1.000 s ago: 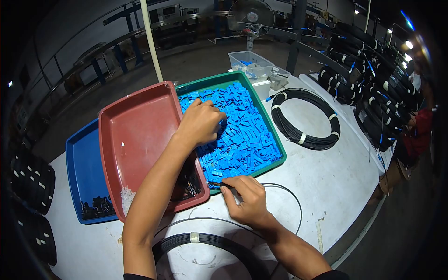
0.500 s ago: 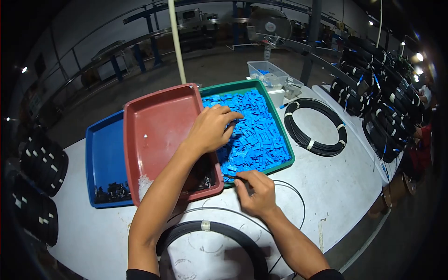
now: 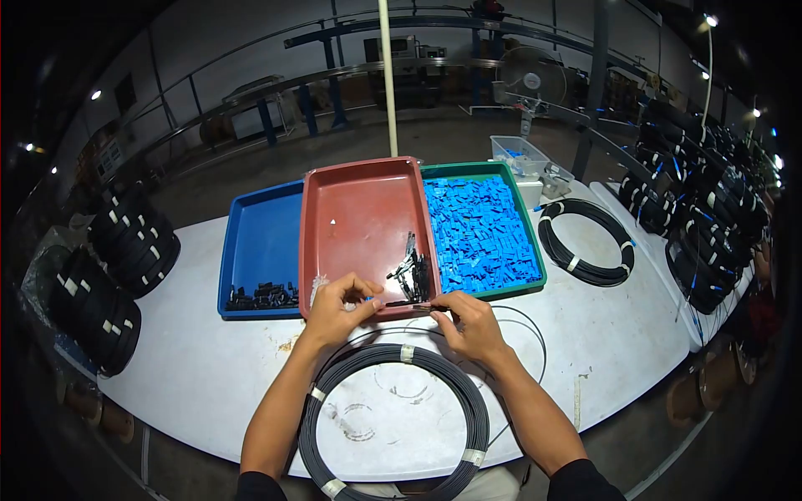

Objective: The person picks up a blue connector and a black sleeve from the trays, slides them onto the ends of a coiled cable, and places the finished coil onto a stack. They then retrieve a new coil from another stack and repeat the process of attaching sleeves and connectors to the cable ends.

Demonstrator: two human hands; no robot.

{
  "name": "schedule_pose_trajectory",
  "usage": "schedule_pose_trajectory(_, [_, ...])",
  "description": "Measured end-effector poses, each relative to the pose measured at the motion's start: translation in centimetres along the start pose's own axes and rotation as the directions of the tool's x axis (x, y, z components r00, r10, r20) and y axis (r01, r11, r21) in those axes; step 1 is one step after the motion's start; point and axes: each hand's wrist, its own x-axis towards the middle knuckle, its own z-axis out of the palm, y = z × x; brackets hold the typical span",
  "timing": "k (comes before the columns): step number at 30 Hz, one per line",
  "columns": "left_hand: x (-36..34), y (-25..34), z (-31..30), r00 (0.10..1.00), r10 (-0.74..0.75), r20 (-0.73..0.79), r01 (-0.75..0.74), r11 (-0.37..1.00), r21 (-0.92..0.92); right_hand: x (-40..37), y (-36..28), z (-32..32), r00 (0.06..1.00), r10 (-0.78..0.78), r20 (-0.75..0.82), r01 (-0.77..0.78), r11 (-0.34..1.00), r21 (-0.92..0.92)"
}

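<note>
My left hand (image 3: pixel 341 311) is over the front edge of the red tray (image 3: pixel 359 200), its fingers pinched on a small blue piece (image 3: pixel 368 298). To its right my right hand (image 3: pixel 468 324) pinches the end of a black cable (image 3: pixel 423 308). A loop of that cable curves round behind the right wrist. Black parts (image 3: pixel 409 271) lie in the red tray just beyond the hands. Below both hands the coil of black cable (image 3: pixel 476 401), bound with white tape, rests on the white table (image 3: pixel 576 334).
A green tray (image 3: pixel 541 271) of blue pieces stands right, a blue tray (image 3: pixel 263 213) with black parts left. Another cable coil (image 3: pixel 585 271) and a clear bin (image 3: pixel 520 159) are at the back right. Stacked coils (image 3: pixel 134 238) flank the table.
My left hand has moved from over the green tray to the red tray's front edge, near my right hand. The view has shifted, showing more of the large coil and black parts.
</note>
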Motion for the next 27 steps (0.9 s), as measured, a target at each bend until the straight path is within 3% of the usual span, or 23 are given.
schedule_pose_trajectory(3, [-2.5,-1.4,0.4,1.000,-0.022,0.018,0.026,0.952,-0.304,-0.2,-1.1,0.7,0.997,-0.040,0.067,0.039,0.999,0.022])
schedule_pose_trajectory(6, [-3.8,-1.8,0.4,0.989,-0.133,0.071,0.150,0.902,-0.404,-0.3,-2.5,1.1,0.988,-0.079,0.133,0.072,0.996,0.060])
schedule_pose_trajectory(9, [-5.1,-1.6,0.5,0.980,-0.138,0.144,0.184,0.900,-0.395,-0.3,-3.8,1.3,0.979,-0.077,0.188,0.059,0.993,0.099])
schedule_pose_trajectory(11, [-5.9,-1.2,0.5,0.990,0.074,0.120,-0.033,0.948,-0.318,-0.3,-4.3,1.4,0.972,-0.100,0.213,0.075,0.990,0.122])
schedule_pose_trajectory(14, [-6.2,0.0,0.8,0.997,0.048,0.060,-0.029,0.957,-0.288,-0.6,-4.4,1.8,0.957,-0.098,0.274,0.063,0.989,0.135])
schedule_pose_trajectory(17, [-6.0,0.3,0.7,0.996,0.093,0.015,-0.088,0.980,-0.180,-0.9,-4.1,2.5,0.962,-0.165,0.215,0.131,0.978,0.165])
schedule_pose_trajectory(19, [-5.9,0.2,0.8,0.974,0.220,-0.043,-0.223,0.972,-0.073,-0.9,-4.1,2.4,0.958,-0.180,0.223,0.146,0.976,0.162])
schedule_pose_trajectory(23, [-6.0,0.1,0.9,0.946,0.318,-0.059,-0.319,0.948,-0.001,-0.8,-5.1,2.0,0.930,-0.134,0.342,0.078,0.982,0.173])
schedule_pose_trajectory(27, [-6.4,0.4,1.1,0.956,0.272,-0.105,-0.277,0.960,-0.037,-1.0,-5.8,2.0,0.929,-0.128,0.349,0.062,0.979,0.194])
